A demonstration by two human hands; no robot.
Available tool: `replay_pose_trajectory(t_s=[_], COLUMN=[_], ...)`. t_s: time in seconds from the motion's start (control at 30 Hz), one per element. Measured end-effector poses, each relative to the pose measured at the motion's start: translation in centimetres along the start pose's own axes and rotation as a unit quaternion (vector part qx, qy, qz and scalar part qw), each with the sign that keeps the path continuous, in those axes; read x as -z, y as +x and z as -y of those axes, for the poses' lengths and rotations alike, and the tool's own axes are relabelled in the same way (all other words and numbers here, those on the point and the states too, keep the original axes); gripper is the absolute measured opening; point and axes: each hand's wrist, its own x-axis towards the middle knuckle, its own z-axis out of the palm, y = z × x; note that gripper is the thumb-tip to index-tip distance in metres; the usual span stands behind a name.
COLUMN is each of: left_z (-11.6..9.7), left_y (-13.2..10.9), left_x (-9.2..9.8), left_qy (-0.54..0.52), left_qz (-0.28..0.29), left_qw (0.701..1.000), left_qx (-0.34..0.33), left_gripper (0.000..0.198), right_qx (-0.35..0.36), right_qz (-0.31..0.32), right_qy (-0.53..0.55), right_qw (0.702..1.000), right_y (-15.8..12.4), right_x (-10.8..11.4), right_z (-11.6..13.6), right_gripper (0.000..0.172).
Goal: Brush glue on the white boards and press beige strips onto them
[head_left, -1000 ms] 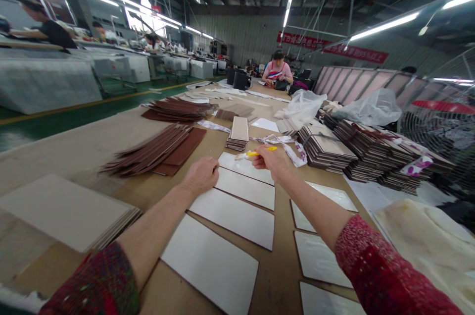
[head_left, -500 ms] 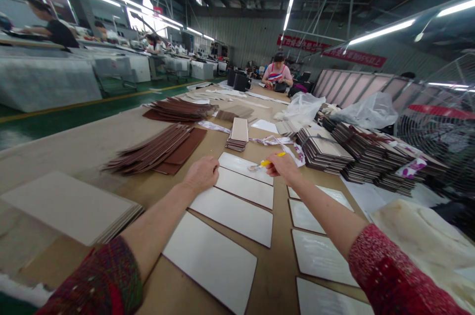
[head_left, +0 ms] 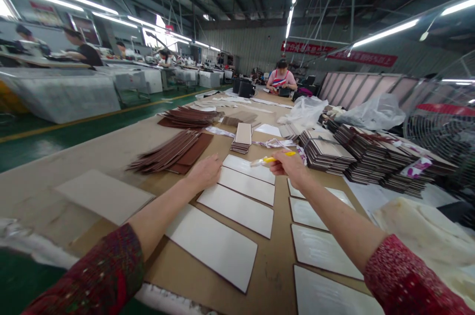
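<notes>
My left hand (head_left: 204, 171) rests with curled fingers on the left end of a white rectangular board (head_left: 246, 185), one of several white boards laid in two columns on the brown table (head_left: 111, 149). My right hand (head_left: 289, 164) is closed around a yellow-handled brush (head_left: 272, 159), held just above the far white board (head_left: 248, 168). The brush's pale tip points left. Both arms wear red patterned sleeves.
Fanned brown boards (head_left: 170, 152) lie to the left, a small stack (head_left: 243, 137) sits ahead, and dark stacks (head_left: 371, 154) line the right. A grey board pile (head_left: 106, 195) is near left. A person (head_left: 281, 77) sits at the table's far end; plastic bags (head_left: 371, 112) and a fan (head_left: 441, 139) stand right.
My right hand has lifted slightly and shifted right with the brush. The view has swung to the left; my left hand stays on the boards.
</notes>
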Motion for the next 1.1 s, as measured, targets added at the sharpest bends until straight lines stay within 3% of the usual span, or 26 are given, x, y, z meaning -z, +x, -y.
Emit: replay_pose_trajectory(t_s=[0.23,0.47,0.87,1.1], left_z=[-1.1,-0.9,-1.3,-1.4], left_y=[-4.7,-5.3,-5.6,-5.6], left_x=[-0.1,-0.6,-0.4,-0.3], left_qy=[-0.028,-0.057,-0.051,-0.028], left_qz=[0.006,-0.012,-0.024,-0.027], left_qw=[1.0,0.998,0.998,0.999], left_qx=[0.006,0.021,0.026,0.012], left_gripper=[0.022,0.023,0.021,0.02], right_qx=[-0.041,-0.043,-0.036,-0.037], right_qz=[0.06,0.09,0.087,0.081], right_qy=[0.075,0.074,0.0,-0.071], right_qw=[0.994,0.992,0.996,0.993], right_y=[-0.5,-0.3,-0.3,0.0], right_x=[-5.6,-8.8,-10.1,-8.3], right_z=[-0.2,-1.0,-2.1,-1.4], right_gripper=[0.01,0.012,0.005,0.008])
